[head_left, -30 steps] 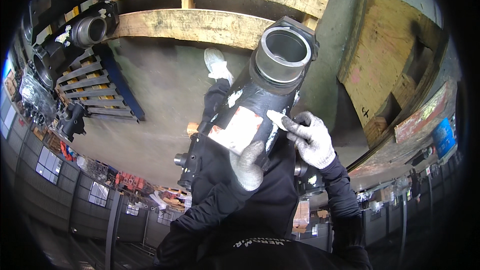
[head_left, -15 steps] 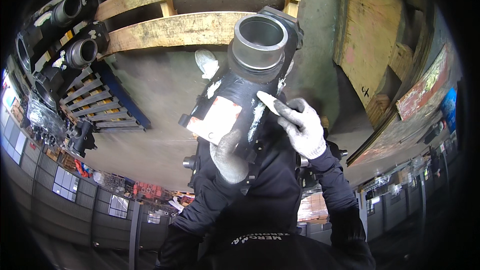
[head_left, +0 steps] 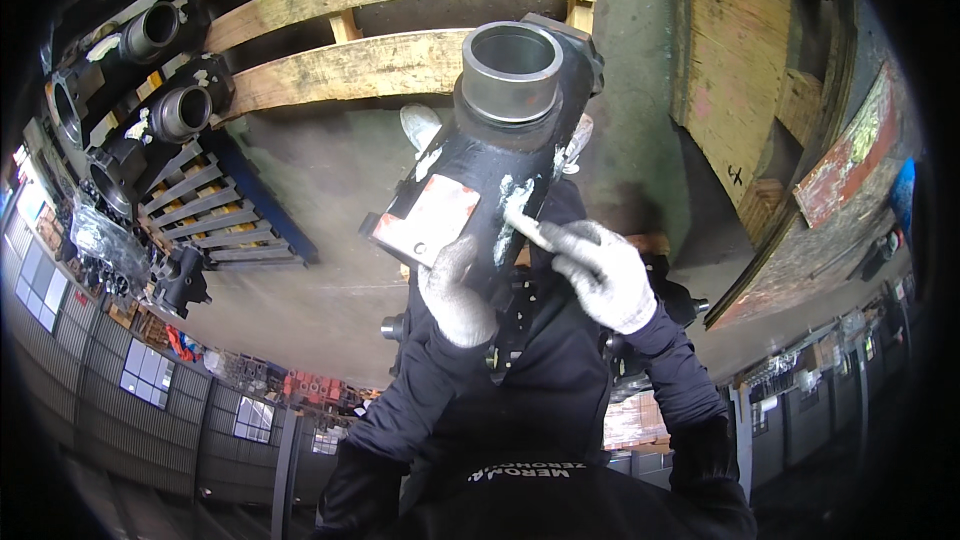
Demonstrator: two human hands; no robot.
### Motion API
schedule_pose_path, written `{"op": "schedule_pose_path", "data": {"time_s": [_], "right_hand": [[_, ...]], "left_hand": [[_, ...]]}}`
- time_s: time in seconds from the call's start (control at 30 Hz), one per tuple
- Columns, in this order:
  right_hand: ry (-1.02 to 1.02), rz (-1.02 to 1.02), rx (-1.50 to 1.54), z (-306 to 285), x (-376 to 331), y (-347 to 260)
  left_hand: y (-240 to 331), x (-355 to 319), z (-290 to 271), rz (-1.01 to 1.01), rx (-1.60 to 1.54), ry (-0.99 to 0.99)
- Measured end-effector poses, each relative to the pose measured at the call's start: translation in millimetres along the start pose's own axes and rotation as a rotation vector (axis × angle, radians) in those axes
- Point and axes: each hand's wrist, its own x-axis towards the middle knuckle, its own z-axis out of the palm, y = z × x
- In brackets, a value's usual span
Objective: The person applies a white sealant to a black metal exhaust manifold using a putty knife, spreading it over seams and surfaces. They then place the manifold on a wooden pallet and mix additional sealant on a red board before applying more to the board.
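I am holding a heavy black cast metal housing (head_left: 470, 180) with a bare steel ring opening (head_left: 512, 65) at its far end and a flat rusty-white flange face (head_left: 425, 220). My left hand (head_left: 455, 292), in a grey glove, grips it from below near the flange. My right hand (head_left: 607, 275), in a white glove, pinches a small white stick-like tool (head_left: 527, 228) whose tip touches the housing's side, where white smears show. My dark sleeves and jacket fill the lower middle.
Wooden pallets (head_left: 380, 65) lie beyond the housing on the concrete floor (head_left: 300, 200). At the left, a blue pallet (head_left: 225, 220) and several similar black cast housings (head_left: 165, 110) are stacked. Wooden boards (head_left: 750, 70) stand at the right.
The housing's ring end has shifted a little left and up in view. My right hand stays at its side, with the white tool's tip moving slightly over the surface.
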Motion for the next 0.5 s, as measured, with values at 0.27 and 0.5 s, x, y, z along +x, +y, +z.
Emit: {"op": "schedule_pose_path", "data": {"time_s": [0.27,0.5], "right_hand": [[-0.131,0.778,0.800,-1.7,24.4,-9.8],[-0.318,0.904,0.887,11.4,38.7,1.4]], "left_hand": [[-6.7,6.5,-4.7,0.042,-0.049,0.043],[-11.6,10.8,-10.9,0.009,0.021,0.030]]}}
